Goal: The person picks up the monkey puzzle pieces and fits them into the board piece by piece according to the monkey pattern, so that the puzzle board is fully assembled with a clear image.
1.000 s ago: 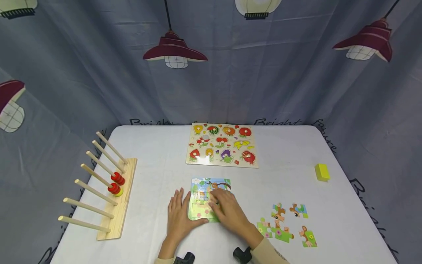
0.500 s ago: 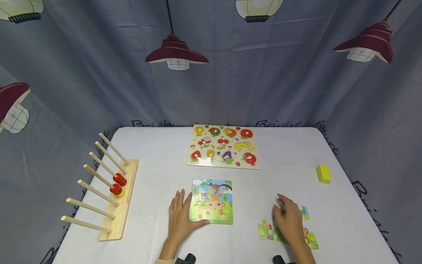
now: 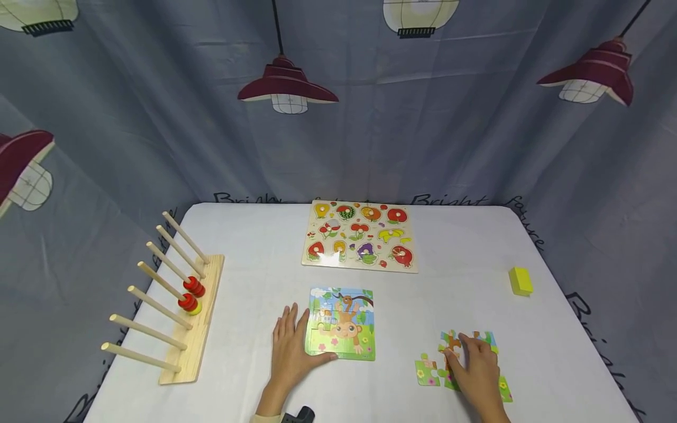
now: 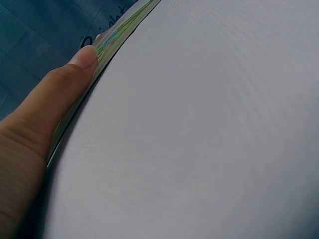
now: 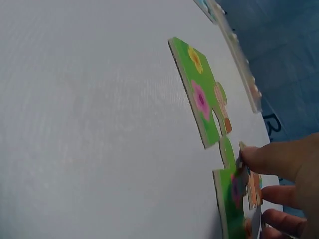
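R hand [image 3: 478, 370], lower right of frame, is down over the loose pcs, thumb & fingers bent, tips at the upper pc [image 3: 448, 337]: thumb lower left of it, index on its right. Can't tell if it's pinched or only touched; R wrist view has the thumb tip right at a pc edge, but the grip itself is mostly hidden.

L hand [image 3: 290, 352], lower ctr, isn't gripping: fingers straight & spread along the left side of the puzzle [image 3: 354, 356], thumb stretched out at its bottom edge.

Relation that counts: puzzle lies left & slightly up-frame of R hand, w/ a stretch of desk [image 3: 254, 247] btwn. R hand is clearly nearer the pcs, L hand is right at the puzzle. Puzzle's abt square, sides nearly in line w/ the frame, so no real long axis; upper pc's part covered, can't read its axis.

Other pcs: left pc [image 3: 426, 380] just left of R hand, top right pc [image 3: 487, 339] up-frame of it, low right pc [image 3: 505, 389] part hidden behind it. A green one under the thumb's mostly covered.

Rest: fruit board [image 3: 351, 266] upper ctr, peg rack [image 3: 198, 335] w/ rings [image 3: 189, 302] at left, yellow block [image 3: 520, 281] at right.
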`<action>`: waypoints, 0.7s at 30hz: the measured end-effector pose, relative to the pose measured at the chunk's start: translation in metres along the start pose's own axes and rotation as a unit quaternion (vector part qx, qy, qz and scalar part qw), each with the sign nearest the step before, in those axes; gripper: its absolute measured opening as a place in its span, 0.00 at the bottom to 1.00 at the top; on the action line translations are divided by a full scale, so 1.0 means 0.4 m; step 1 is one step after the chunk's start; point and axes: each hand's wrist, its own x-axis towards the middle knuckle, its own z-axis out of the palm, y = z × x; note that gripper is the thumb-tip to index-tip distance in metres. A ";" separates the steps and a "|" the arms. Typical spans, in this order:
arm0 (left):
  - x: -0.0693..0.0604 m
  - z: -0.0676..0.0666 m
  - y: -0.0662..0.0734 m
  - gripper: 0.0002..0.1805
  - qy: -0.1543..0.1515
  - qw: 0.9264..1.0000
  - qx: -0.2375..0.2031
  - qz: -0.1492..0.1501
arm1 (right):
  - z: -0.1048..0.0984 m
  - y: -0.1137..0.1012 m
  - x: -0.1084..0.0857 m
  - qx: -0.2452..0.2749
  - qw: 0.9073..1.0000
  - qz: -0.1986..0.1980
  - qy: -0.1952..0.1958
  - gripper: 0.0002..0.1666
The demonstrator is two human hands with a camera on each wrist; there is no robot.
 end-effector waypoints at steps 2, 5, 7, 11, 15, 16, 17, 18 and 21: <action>0.000 0.000 0.000 0.65 -0.004 1.000 -0.002 -0.002 | -0.001 -0.006 0.001 -0.008 1.000 0.014 -0.016 0.33; 0.001 0.001 -0.001 0.65 0.005 1.000 0.000 0.004 | -0.007 -0.017 0.005 -0.016 0.998 0.035 -0.045 0.35; 0.000 0.002 -0.001 0.64 0.017 1.000 0.000 0.010 | -0.012 -0.022 0.007 -0.007 0.997 0.049 -0.059 0.36; 0.000 0.003 -0.002 0.64 0.029 0.999 0.000 0.019 | -0.022 -0.030 0.014 0.033 0.993 0.069 -0.090 0.34; -0.001 0.003 -0.002 0.64 0.028 0.999 -0.002 0.018 | -0.026 -0.032 0.025 0.052 0.990 0.079 -0.102 0.33; -0.001 0.003 -0.001 0.64 0.028 0.999 -0.003 0.017 | -0.026 -0.032 0.028 0.051 0.991 0.077 -0.101 0.33; -0.001 0.003 -0.001 0.64 0.030 0.999 -0.003 0.017 | -0.026 -0.031 0.030 0.052 0.991 0.074 -0.098 0.33; -0.001 0.003 -0.001 0.64 0.031 0.999 -0.003 0.018 | -0.025 -0.030 0.031 0.051 0.992 0.073 -0.094 0.33; 0.000 0.002 0.000 0.64 0.032 0.999 -0.001 0.018 | -0.023 -0.027 0.033 0.053 0.993 0.067 -0.083 0.33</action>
